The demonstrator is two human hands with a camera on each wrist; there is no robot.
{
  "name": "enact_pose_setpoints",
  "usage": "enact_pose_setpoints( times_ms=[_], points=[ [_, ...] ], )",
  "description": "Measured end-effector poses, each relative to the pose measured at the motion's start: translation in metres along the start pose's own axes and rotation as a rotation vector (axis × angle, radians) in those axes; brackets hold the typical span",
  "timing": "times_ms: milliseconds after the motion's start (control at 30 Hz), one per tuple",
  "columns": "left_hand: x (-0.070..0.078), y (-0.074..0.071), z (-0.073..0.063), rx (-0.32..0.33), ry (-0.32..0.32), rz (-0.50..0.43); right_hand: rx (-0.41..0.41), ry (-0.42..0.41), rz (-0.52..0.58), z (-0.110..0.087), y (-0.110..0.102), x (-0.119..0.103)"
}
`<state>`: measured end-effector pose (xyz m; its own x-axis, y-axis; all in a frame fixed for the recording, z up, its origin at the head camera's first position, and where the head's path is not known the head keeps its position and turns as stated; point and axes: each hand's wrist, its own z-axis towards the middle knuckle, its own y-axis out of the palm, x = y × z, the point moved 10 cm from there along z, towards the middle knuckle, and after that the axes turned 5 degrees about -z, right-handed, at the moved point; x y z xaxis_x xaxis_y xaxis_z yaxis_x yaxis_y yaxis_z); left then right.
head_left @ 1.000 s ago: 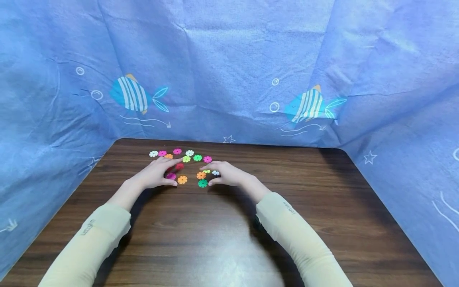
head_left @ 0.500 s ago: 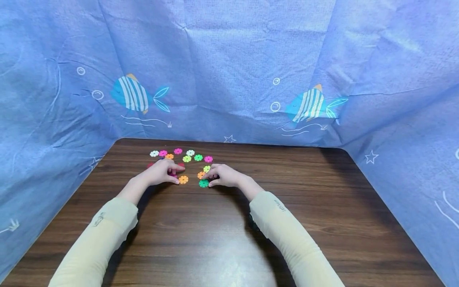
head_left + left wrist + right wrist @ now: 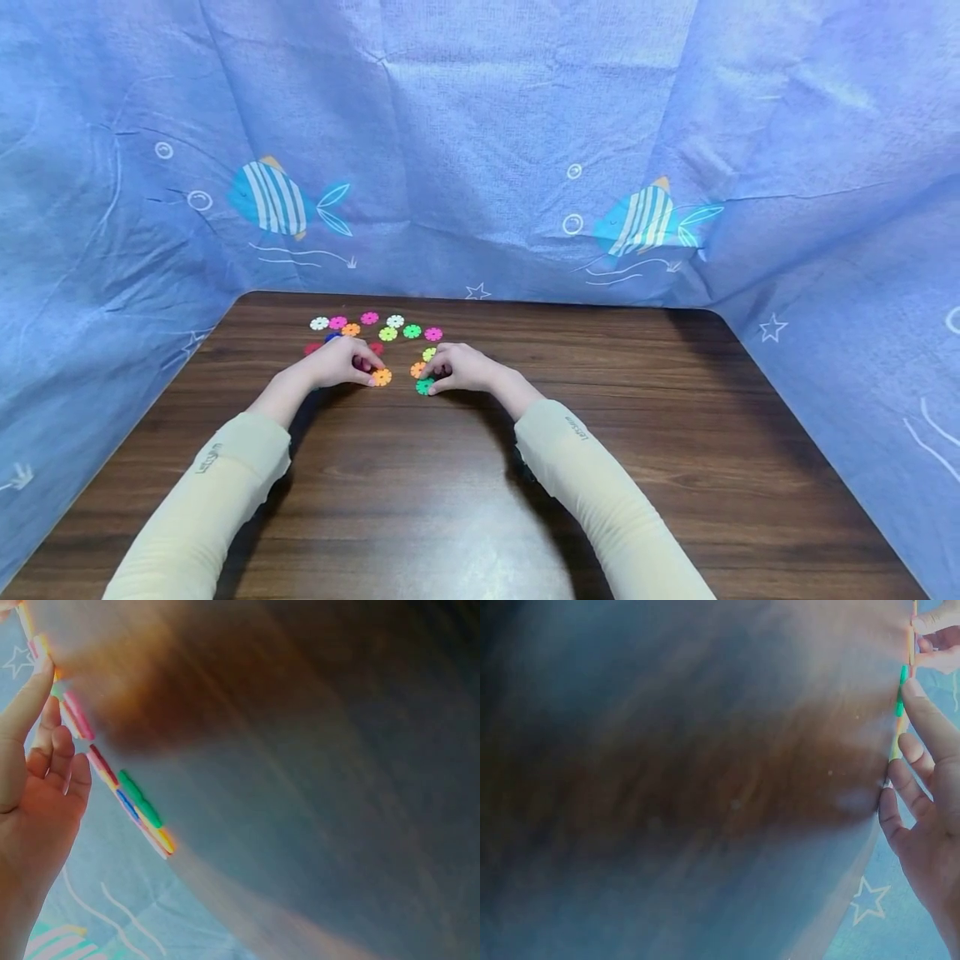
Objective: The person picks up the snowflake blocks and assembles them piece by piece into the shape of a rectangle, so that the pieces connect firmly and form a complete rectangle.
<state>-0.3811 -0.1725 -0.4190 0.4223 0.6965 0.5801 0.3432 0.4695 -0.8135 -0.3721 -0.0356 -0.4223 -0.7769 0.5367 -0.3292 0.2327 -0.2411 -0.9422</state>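
Observation:
Small notched plastic snowflake discs lie flat on the table. My left hand [image 3: 333,364] pinches the edge of an orange disc [image 3: 382,378] between thumb and index finger; its other fingers are loosely bent in the left wrist view. Just right of it, my right hand [image 3: 472,368] has thumb and index finger at the edges of a green disc [image 3: 422,387], which shows edge-on as a green strip [image 3: 901,690] in the right wrist view. Behind that disc lie a second orange disc [image 3: 417,368] and a yellow one [image 3: 428,354], partly covered by the right fingers.
Further back on the brown wooden table [image 3: 600,433] are more discs, among them a white one [image 3: 319,323], a bright green one [image 3: 412,332] and a pink one [image 3: 433,334]. A red disc [image 3: 312,348] sits beside the left hand. Blue fish-print cloth [image 3: 480,150] hangs behind the table.
Both hands have drawn their spread fingers in. The left has moved slightly right to the orange disc, the right onto the green disc's edge. A whitish disc is now hidden behind the right hand.

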Motion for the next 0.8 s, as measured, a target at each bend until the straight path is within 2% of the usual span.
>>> enact_pose_setpoints(
  times_ms=[233,433,800],
  points=[
    [-0.0016,0.0007,-0.0013,0.002,-0.031,-0.042,-0.053,0.032,-0.025,0.0005,0.0034,-0.0020],
    [-0.0012,0.0004,-0.0005,0.005,-0.028,-0.056,-0.111,0.068,-0.030,-0.0006,0.0064,-0.0019],
    [0.0012,0.0012,-0.0019,0.017,-0.025,-0.129,-0.079,0.070,0.086,-0.0027,0.0034,-0.0041]
  ],
)
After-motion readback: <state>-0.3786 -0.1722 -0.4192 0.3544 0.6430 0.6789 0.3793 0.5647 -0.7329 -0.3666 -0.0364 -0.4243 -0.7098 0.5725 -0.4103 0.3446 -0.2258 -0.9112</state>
